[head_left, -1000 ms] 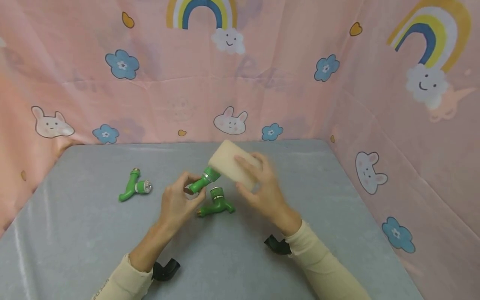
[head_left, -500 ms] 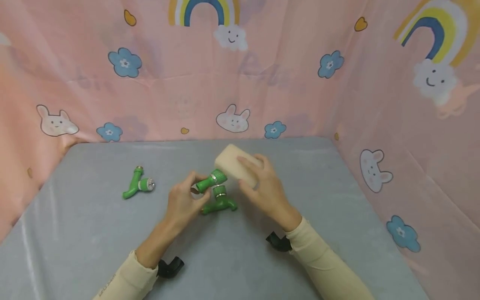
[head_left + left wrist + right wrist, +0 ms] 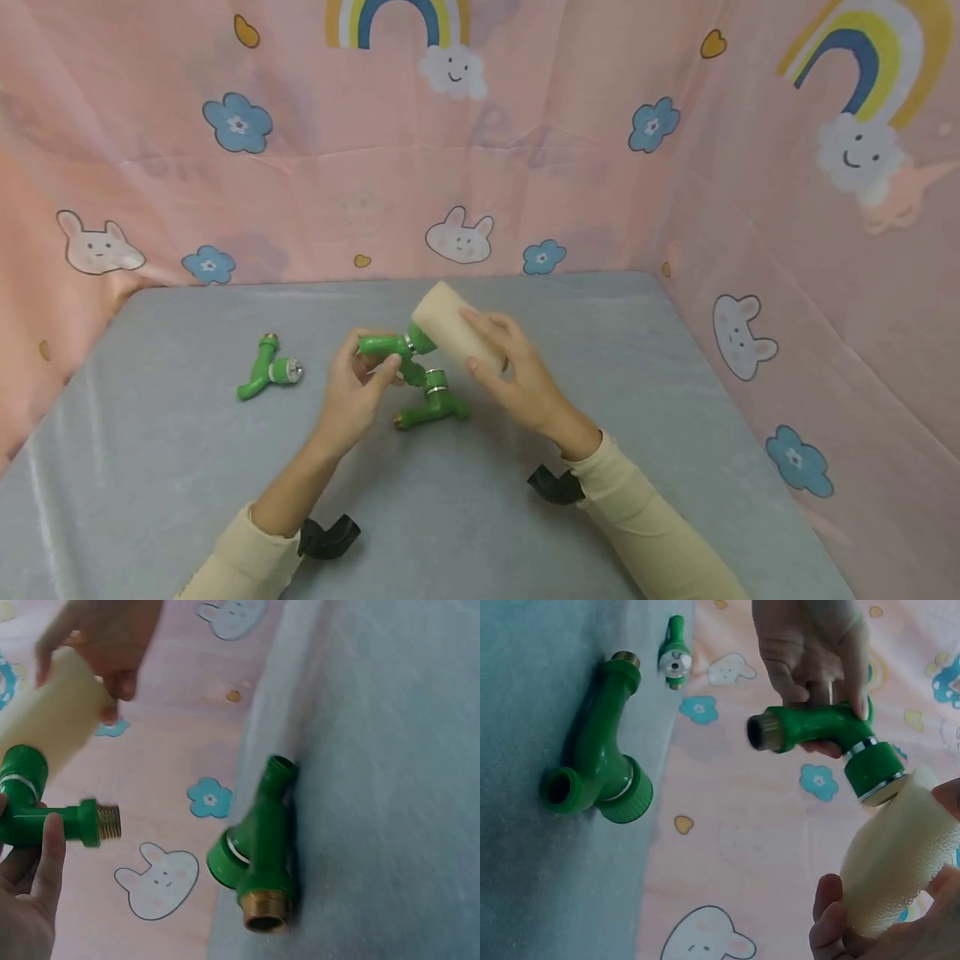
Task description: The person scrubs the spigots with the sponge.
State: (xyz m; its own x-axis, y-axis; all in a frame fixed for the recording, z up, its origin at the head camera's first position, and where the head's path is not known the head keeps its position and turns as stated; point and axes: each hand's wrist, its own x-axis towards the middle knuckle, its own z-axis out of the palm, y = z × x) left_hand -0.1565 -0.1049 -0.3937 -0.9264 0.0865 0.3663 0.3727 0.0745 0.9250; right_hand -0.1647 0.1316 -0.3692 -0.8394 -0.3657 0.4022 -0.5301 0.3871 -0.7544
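Fingers, left hand (image 3: 350, 398): pinched around the green tap (image 3: 384, 344).
Fingers, right hand (image 3: 531, 387): curled about the cream sponge (image 3: 453, 325).
Tap's place: near the middle of the head frame, held above the bench (image 3: 180, 467).
Tap's risk: could be twisted loose if the sponge were pushed hard against it.
Tap's aim: brass thread (image 3: 766, 733) pointed left in the right-wrist frame, knob (image 3: 874, 771) toward lower right; long axis nearly level there.

Pink, lightly creased fabric (image 3: 570, 196) hung behind the table and along its right side, printed with rainbows (image 3: 896, 58), smiling clouds (image 3: 453, 72), blue flowers (image 3: 237, 123) and rabbit heads (image 3: 459, 236). Its left edge looked more orange, and a pale sheen streaked the grey-blue tabletop (image 3: 645, 375).
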